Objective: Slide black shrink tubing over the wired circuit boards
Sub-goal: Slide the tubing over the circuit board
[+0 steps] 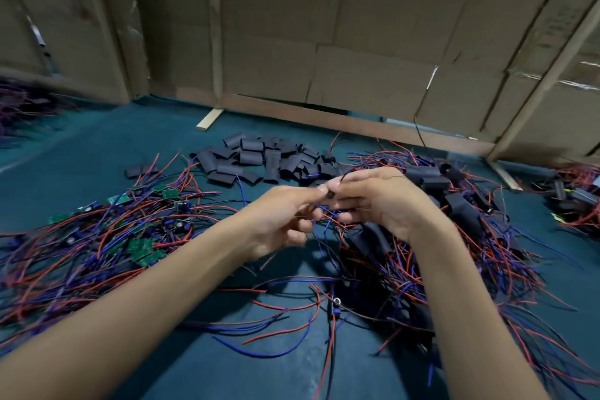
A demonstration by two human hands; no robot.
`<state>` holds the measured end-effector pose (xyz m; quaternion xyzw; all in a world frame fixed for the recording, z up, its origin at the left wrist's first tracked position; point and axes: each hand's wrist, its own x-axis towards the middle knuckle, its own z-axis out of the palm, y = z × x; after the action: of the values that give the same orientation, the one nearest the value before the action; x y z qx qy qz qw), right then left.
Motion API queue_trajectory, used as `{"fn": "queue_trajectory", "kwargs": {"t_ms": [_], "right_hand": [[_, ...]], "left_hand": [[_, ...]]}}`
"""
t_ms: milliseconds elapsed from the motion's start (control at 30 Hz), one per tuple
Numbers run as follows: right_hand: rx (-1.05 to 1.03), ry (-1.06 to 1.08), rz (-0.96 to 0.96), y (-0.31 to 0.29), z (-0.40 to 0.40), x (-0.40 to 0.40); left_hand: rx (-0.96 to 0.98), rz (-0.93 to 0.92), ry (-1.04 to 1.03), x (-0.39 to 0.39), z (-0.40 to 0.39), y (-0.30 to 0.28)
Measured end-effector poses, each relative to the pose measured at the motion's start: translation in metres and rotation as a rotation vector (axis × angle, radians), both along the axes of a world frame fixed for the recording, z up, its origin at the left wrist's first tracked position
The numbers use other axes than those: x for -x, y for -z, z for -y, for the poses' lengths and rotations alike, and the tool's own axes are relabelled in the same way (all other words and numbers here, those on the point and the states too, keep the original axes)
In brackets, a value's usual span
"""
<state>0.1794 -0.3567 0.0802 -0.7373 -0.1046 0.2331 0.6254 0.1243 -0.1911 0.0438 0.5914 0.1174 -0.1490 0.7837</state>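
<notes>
My left hand [285, 217] and right hand [380, 198] meet above the teal cloth [97, 146], fingertips pinching a small black piece [330, 195] between them, with red and blue wires trailing below. To my left lies a tangle of bare green circuit boards [139, 247] on their wires; to my right, a heap of boards already sleeved in black [461, 208]. Beyond my hands sits the pile of cut black shrink tubing [259, 156], with cardboard walls [324, 26] behind.

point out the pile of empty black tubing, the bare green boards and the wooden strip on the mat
pile of black tubing [259, 156], head view, middle of the heap
green boards [141, 247], head view, on one board in the left wire tangle
wooden strip [209, 119], head view, mid-length of the strip
</notes>
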Motion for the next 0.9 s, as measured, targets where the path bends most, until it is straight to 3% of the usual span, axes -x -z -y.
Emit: {"fn": "queue_trajectory", "kwargs": {"t_ms": [100,167,233,333,433,600,700,800,900], "right_hand": [[-0.046,0.027,0.025,0.003,0.003,0.0],[-0.087,0.092,0.003,0.004,0.0,-0.002],[-0.146,0.136,-0.044,0.002,0.001,-0.006],[-0.134,0.101,-0.061,-0.005,0.011,-0.011],[-0.107,0.01,-0.103,-0.01,0.019,-0.011],[-0.143,0.015,-0.063,-0.011,0.023,-0.01],[-0.123,-0.011,-0.014,-0.01,0.02,-0.006],[-0.068,-0.03,0.042,-0.011,0.02,-0.008],[-0.021,-0.048,0.072,-0.015,0.024,-0.01]], "left_hand": [[-0.231,0.153,0.119,-0.002,-0.004,0.001],[-0.69,0.352,0.136,-0.013,-0.015,0.004],[-1.157,0.492,-0.005,-0.036,-0.035,0.008],[-1.608,0.383,-0.057,-0.074,-0.075,0.018],[-1.86,0.144,0.239,-0.099,-0.109,0.031],[-1.79,0.235,0.408,-0.12,-0.123,0.028],[-1.656,0.307,0.339,-0.113,-0.116,0.014],[-1.092,0.485,-0.005,-0.091,-0.088,0.002],[-0.474,0.533,-0.082,-0.066,-0.05,0.004]]}}
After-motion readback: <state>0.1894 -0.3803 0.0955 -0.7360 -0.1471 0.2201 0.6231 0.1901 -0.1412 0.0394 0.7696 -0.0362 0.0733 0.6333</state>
